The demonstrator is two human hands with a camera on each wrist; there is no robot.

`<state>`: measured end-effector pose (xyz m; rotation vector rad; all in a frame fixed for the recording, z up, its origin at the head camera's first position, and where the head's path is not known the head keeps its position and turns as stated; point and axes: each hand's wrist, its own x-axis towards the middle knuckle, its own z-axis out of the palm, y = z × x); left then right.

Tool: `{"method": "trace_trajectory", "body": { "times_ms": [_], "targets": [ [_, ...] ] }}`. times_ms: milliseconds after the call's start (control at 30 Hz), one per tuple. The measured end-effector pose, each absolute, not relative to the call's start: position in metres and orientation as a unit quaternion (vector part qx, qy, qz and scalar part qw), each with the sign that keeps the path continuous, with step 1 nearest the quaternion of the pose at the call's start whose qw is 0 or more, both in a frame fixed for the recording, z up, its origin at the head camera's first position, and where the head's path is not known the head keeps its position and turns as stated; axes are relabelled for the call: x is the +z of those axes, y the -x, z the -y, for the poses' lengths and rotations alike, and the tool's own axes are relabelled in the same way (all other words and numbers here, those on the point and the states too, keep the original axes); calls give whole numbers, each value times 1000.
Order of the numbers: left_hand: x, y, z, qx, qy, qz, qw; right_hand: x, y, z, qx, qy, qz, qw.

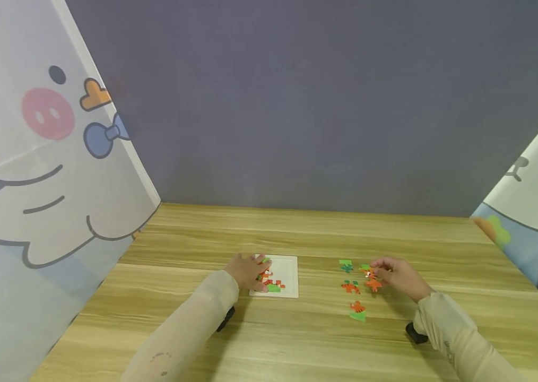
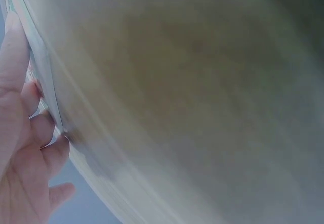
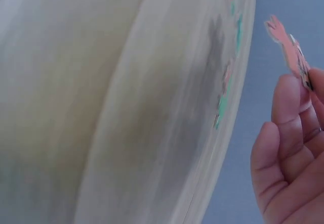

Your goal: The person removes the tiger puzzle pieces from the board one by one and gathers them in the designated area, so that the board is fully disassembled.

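My left hand (image 1: pixel 246 273) rests with fingers spread on the left side of a white puzzle tray (image 1: pixel 289 276). Joined orange and green puzzle pieces (image 1: pixel 274 288) lie inside, partly covered by the hand; the tray's right part shows bare white. To the right, my right hand (image 1: pixel 401 277) pinches an orange puzzle piece (image 3: pixel 289 52) between thumb and fingertips. The right wrist view shows that piece raised off the table. Close to it lie loose pieces: a green one (image 1: pixel 346 266), an orange one with green (image 1: pixel 350 287), and an orange and light green one (image 1: pixel 357 313).
The wooden table (image 1: pixel 297 339) ends at a plain grey panel (image 1: pixel 317 106) at the back. Cartoon-printed panels stand at the left (image 1: pixel 1 223) and right (image 1: pixel 527 212). A black wrist device (image 1: pixel 416 334) sits under the right sleeve.
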<state>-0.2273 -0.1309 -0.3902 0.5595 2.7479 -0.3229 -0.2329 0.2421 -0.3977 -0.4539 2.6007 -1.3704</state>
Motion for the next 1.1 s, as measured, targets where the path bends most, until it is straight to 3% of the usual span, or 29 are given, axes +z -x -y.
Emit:
{"method": "trace_trajectory", "body": {
  "times_ms": [167,500,1100],
  "targets": [
    [-388,226,130,-119,-197,-960,158,-395,232,-245,-446,151,-879,79],
    [-384,224,129,-123,-197,-960,159,-390,235,-248,-477,109,-861,138],
    [-384,221,126,-151,-192,-958,151,-396,236,-263,-490,130,-841,191]
  ]
}}
